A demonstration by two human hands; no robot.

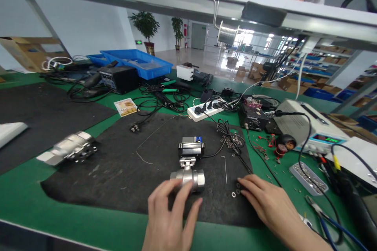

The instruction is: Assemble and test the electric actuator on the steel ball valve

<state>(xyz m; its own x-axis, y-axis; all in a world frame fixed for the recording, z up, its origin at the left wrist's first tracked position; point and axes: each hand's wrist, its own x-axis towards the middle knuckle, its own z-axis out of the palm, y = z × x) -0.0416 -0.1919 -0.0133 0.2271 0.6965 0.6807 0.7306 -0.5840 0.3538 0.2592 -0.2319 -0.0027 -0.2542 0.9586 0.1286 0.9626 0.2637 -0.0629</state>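
Note:
A metal ball valve (198, 180) with a small black actuator (191, 150) on top stands upright on the black mat. The spread fingers of my left hand (169, 213) rest against the front of the valve body, partly covering it, with the thumb held apart. To the right, my right hand (266, 200) lies low over the mat, its fingertips slightly apart beside a few small rings. One bright washer (233, 194) lies just left of those fingertips. Between the valve and this hand is a thin hex key (225, 169).
Another metal valve (69, 147) lies at the left. Loose nuts (234, 141) and a cable sit behind the hex key. At the right are a tray of small parts (308, 178), pliers (316, 208) and a power supply (309, 125). A power strip (203, 110) stands behind; a shelf crosses overhead.

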